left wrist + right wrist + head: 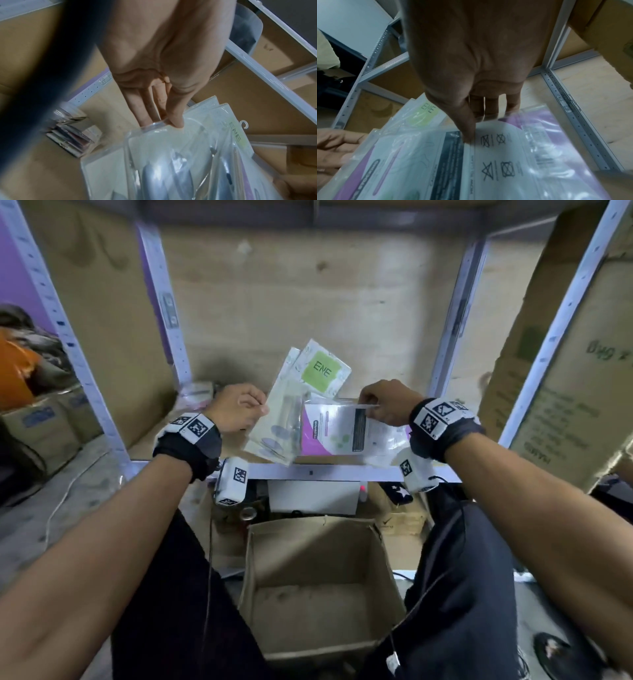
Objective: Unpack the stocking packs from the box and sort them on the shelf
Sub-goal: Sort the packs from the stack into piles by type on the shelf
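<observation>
Head view: at frame centre the left hand pinches a pale green pack by its edge, long axis tilted toward the upper right. Just right of it, the right hand pinches the purple-and-white pack, lying flat over the shelf. The cardboard box below looks empty.

Left wrist view: thumb and fingers grip the clear sleeve; a small pack stack sits at left, which the right wrist view does not show.

Right wrist view: the thumb presses the care-symbol panel, unreadable elsewhere.
</observation>
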### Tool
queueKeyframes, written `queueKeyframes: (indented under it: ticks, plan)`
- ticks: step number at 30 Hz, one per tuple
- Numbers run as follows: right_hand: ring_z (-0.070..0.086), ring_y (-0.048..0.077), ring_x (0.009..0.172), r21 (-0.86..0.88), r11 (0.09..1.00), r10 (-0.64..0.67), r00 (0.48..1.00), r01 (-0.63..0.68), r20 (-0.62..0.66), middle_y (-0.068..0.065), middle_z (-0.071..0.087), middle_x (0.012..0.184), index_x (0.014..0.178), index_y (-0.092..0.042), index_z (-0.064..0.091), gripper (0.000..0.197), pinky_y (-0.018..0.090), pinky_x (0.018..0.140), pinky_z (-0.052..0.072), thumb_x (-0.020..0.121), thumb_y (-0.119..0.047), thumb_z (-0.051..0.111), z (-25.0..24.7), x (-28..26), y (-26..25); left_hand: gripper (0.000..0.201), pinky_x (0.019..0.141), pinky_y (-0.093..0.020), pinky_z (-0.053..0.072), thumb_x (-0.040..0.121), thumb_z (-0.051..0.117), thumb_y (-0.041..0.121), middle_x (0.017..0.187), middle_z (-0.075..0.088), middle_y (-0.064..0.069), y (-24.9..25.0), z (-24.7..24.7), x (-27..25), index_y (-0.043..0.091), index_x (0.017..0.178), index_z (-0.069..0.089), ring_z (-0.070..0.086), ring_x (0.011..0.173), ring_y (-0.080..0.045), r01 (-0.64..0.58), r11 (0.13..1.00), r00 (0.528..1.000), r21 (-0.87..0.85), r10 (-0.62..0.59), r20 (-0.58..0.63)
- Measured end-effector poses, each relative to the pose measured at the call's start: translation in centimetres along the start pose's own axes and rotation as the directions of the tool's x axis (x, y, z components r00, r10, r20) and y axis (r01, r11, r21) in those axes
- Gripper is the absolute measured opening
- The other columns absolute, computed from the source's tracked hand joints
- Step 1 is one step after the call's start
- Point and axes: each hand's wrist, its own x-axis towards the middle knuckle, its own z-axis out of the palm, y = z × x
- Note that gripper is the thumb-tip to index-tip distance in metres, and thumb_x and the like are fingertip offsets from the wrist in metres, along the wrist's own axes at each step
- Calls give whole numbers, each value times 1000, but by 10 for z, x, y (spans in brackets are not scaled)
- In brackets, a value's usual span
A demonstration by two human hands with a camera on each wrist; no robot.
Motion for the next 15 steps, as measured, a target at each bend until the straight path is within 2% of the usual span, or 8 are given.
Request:
queueKeyframes:
  ticks: [3,5,7,10,13,15]
  plan:
    - [60,28,103,55,998,-2,1000,3,-9,10,67,113,109,-10,66,19,29,80,43,91,-12,60,-3,17,5,11,70,-31,46,92,67,5,85,60,-8,1,-8,11,6,99,58,53,82,-24,1,999,999,-50,-3,-36]
    - [60,27,103,84,996,-9,1000,10,-14,8,68,113,109,-11,66,19,28,82,43,91,-14,60,-4,31,9,12,72,-34,48,92,66,4,91,61,-13,-1,-13,21,4,101,58,52,86,-25,-2,998,998,-60,-1,-55]
    - [61,26,103,123,992,-10,1000,12,-15,7,69,113,110,-12,66,20,27,84,44,91,-15,60,-3,48,13,13,68,-29,49,92,66,4,96,60,-18,-5,-18,32,3,102,58,53,85,-24,-18,998,997,-57,14,-77]
    - [63,23,100,203,979,0,1000,3,-13,2,69,106,106,-15,66,16,25,81,43,90,-15,61,5,76,19,12,61,-19,54,93,65,4,99,61,-17,-19,-23,52,5,102,57,55,83,-20,-3,993,994,-119,-11,-112]
    - [65,22,97,331,943,10,1000,-8,-5,-1,68,98,98,-20,65,10,25,80,45,89,-15,63,19,105,22,10,62,-18,57,94,64,4,101,63,-12,-38,-29,71,8,99,57,59,79,-17,47,970,983,-240,-87,-162]
    - [65,24,95,429,903,12,1000,-10,-1,2,70,97,91,-21,63,8,30,82,49,89,-13,64,31,124,23,9,62,-18,58,94,64,4,100,64,-9,-52,-34,83,10,94,58,62,77,-16,77,957,972,-279,-135,-194]
